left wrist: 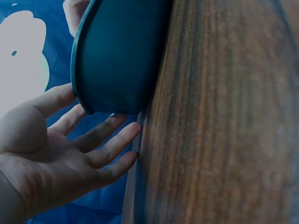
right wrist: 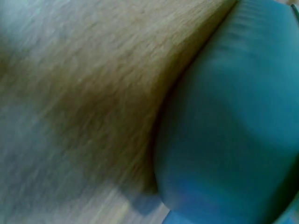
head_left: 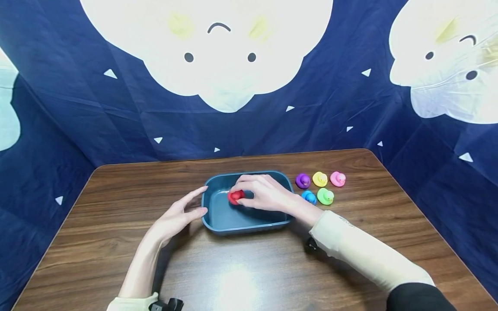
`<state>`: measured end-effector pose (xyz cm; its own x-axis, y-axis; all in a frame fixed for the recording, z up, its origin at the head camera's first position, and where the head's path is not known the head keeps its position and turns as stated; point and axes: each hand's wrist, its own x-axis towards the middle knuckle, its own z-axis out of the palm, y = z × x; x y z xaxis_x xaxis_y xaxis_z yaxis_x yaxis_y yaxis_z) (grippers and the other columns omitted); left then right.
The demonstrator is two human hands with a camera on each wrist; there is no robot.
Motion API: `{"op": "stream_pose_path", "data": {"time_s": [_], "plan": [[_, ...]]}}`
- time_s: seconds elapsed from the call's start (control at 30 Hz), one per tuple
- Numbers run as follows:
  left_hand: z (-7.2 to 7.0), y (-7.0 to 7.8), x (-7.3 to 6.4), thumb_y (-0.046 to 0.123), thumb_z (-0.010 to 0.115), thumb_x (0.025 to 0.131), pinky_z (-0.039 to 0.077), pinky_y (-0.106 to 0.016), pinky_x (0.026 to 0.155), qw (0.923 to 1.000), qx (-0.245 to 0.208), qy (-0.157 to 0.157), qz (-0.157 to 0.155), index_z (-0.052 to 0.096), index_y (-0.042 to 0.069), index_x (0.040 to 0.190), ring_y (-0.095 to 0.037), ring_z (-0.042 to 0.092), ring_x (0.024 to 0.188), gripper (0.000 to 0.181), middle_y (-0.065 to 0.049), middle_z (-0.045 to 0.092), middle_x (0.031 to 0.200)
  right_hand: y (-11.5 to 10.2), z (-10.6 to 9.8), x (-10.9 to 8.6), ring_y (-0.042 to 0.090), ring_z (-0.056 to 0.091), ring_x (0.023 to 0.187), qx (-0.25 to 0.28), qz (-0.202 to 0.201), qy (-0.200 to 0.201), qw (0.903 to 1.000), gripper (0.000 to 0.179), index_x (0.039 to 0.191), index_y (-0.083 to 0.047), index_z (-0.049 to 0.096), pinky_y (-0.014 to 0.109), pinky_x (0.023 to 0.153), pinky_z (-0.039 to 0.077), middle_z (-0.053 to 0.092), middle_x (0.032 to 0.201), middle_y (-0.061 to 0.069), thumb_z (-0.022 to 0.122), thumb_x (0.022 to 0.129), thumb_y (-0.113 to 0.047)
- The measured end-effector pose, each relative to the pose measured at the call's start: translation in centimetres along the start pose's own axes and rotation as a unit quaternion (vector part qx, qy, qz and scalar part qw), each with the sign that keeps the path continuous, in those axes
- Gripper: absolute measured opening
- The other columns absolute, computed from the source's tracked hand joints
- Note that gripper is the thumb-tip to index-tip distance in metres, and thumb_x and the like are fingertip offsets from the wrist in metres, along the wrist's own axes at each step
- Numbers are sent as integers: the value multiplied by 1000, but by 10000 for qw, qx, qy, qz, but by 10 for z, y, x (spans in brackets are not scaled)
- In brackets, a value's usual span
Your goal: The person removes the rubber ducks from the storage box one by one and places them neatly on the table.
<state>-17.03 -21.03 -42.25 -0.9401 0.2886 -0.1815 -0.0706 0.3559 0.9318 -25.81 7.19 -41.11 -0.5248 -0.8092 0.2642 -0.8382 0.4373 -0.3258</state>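
A dark teal rectangular tub (head_left: 221,218) sits on the wooden table. Over its inside, my right hand (head_left: 268,193) pinches a small red rubber duck (head_left: 235,197) between thumb and fingers; those fingers partly hide the duck. At the tub's left end, my left hand (head_left: 171,221) touches the rim with thumb and fingertips. The left wrist view shows that hand's fingers (left wrist: 110,149) spread and fairly straight against the end wall of the tub (left wrist: 121,60). Only the tub's outer side (right wrist: 224,126) and blurred tabletop appear in the right wrist view, so the right hand is out of it.
Right of the tub stand several small rubber ducks: purple (head_left: 302,181), yellow (head_left: 320,179), pink (head_left: 337,179), blue (head_left: 309,197) and green (head_left: 325,196). The right forearm passes close by the blue one. A dark blue curtain (head_left: 249,134) with clouds hangs behind the table (head_left: 128,190).
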Motion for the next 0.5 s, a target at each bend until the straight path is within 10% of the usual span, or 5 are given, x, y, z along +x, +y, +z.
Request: {"op": "stream_pose_path", "data": {"time_s": [0.5], "plan": [[0, 0, 1, 22, 64, 102, 36, -56, 121, 10000, 26, 7, -31, 30, 20, 163, -40, 47, 145, 70, -23, 44, 158, 0, -14, -9, 13, 70, 90, -217, -141, 164, 9995, 28, 120, -24, 75, 23, 76, 56, 70, 114, -7, 77, 92, -26]]}}
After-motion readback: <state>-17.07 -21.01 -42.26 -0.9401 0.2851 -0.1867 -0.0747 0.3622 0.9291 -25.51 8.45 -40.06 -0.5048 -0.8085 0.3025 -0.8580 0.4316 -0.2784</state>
